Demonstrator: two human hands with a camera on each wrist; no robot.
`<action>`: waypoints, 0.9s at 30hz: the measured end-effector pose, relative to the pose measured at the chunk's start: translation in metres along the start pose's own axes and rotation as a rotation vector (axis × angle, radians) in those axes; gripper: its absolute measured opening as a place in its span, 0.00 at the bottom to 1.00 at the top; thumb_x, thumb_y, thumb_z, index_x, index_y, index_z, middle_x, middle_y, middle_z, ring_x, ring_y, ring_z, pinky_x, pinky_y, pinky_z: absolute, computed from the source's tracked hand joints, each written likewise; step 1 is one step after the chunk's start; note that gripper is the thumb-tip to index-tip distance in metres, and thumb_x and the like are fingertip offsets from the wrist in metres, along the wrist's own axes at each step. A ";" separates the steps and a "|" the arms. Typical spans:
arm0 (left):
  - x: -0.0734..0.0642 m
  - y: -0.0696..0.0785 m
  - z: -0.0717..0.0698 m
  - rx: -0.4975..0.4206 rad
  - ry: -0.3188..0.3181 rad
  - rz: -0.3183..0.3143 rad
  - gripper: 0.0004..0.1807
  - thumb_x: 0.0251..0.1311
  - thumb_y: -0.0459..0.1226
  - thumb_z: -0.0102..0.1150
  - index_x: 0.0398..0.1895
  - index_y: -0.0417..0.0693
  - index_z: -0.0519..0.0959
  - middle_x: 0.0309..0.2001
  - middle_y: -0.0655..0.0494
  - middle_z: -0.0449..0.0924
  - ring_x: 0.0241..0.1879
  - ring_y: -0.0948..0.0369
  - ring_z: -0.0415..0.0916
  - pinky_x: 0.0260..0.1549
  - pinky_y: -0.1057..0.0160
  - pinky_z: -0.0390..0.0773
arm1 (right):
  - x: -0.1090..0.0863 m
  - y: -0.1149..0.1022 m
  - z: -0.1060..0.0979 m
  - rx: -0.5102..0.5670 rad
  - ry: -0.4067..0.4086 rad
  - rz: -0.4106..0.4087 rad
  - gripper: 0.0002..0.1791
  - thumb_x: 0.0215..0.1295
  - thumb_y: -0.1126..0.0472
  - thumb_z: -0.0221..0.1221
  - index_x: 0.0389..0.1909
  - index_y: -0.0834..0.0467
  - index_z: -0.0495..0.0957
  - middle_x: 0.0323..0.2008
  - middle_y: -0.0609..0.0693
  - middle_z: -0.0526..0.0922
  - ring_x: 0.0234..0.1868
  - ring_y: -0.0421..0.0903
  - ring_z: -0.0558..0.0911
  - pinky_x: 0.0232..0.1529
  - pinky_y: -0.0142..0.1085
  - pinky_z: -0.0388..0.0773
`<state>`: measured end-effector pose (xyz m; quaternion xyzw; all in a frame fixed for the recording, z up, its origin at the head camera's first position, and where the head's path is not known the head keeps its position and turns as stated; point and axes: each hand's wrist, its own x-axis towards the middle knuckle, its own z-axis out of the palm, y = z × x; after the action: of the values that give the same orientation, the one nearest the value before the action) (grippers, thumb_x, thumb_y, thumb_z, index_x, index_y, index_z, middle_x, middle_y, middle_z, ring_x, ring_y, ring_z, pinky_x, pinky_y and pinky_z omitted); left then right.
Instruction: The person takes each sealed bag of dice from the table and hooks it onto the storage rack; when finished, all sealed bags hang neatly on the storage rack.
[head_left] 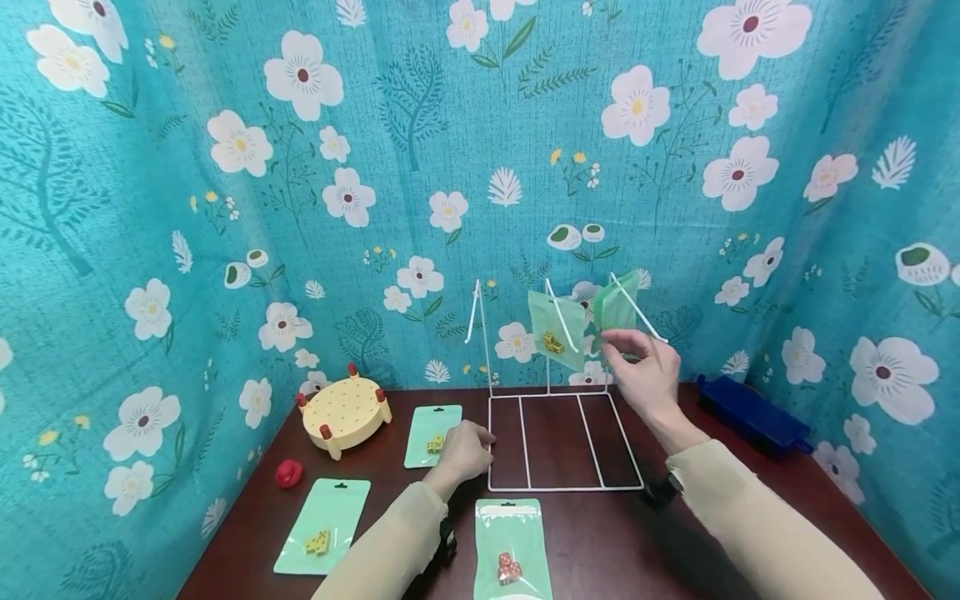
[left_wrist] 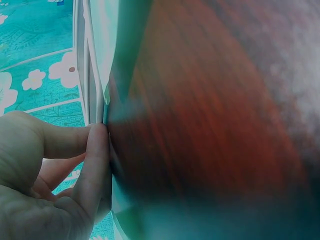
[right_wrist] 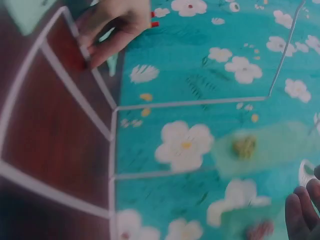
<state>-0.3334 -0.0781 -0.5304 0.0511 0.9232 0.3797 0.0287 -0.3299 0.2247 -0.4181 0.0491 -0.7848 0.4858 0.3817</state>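
A white wire display rack [head_left: 566, 489] stands on the table. My left hand [head_left: 463, 454] pinches the left side of its base wire between thumb and fingers, as the left wrist view [left_wrist: 65, 170] shows closely. My right hand [head_left: 647, 371] is raised at the rack's right hook, thumb and index finger pinching the edge of a green zip bag [head_left: 617, 304] there. In the right wrist view, reddish contents show blurred in that bag [right_wrist: 250, 220], beside my fingertips [right_wrist: 300, 210]. Another green bag with yellow dice [head_left: 557, 329] hangs from the middle hook; the left hook [head_left: 472, 312] is bare.
Two green bags with yellow dice [head_left: 433, 425] [head_left: 322, 525] lie left of the rack, and one with red dice [head_left: 512, 546] in front. A yellow round stand with red-tipped legs [head_left: 345, 414], a small red object [head_left: 288, 473] and a blue tray [head_left: 753, 414] are on the table. A floral curtain [head_left: 450, 167] hangs behind.
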 end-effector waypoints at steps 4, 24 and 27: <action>0.000 0.000 -0.001 -0.005 -0.003 -0.005 0.15 0.62 0.23 0.70 0.51 0.37 0.93 0.42 0.45 0.93 0.31 0.57 0.80 0.26 0.63 0.76 | -0.012 0.022 -0.026 -0.078 -0.148 0.107 0.13 0.71 0.63 0.75 0.54 0.60 0.93 0.49 0.63 0.96 0.36 0.16 0.82 0.37 0.17 0.78; 0.001 -0.001 -0.002 -0.004 -0.003 0.016 0.16 0.62 0.23 0.68 0.51 0.37 0.93 0.37 0.48 0.92 0.29 0.59 0.77 0.25 0.63 0.73 | -0.075 0.114 -0.052 -0.046 -0.715 0.601 0.29 0.60 0.75 0.75 0.63 0.76 0.81 0.47 0.68 0.90 0.36 0.48 0.92 0.39 0.47 0.94; 0.000 -0.001 -0.002 0.000 0.003 0.011 0.16 0.61 0.22 0.68 0.51 0.37 0.93 0.39 0.48 0.92 0.29 0.59 0.78 0.25 0.63 0.74 | -0.076 0.116 -0.050 -0.055 -0.699 0.614 0.28 0.58 0.76 0.75 0.61 0.77 0.83 0.41 0.63 0.90 0.33 0.46 0.91 0.38 0.45 0.94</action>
<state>-0.3336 -0.0797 -0.5299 0.0555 0.9230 0.3800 0.0256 -0.3006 0.3031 -0.5400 -0.0348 -0.8571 0.5098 -0.0659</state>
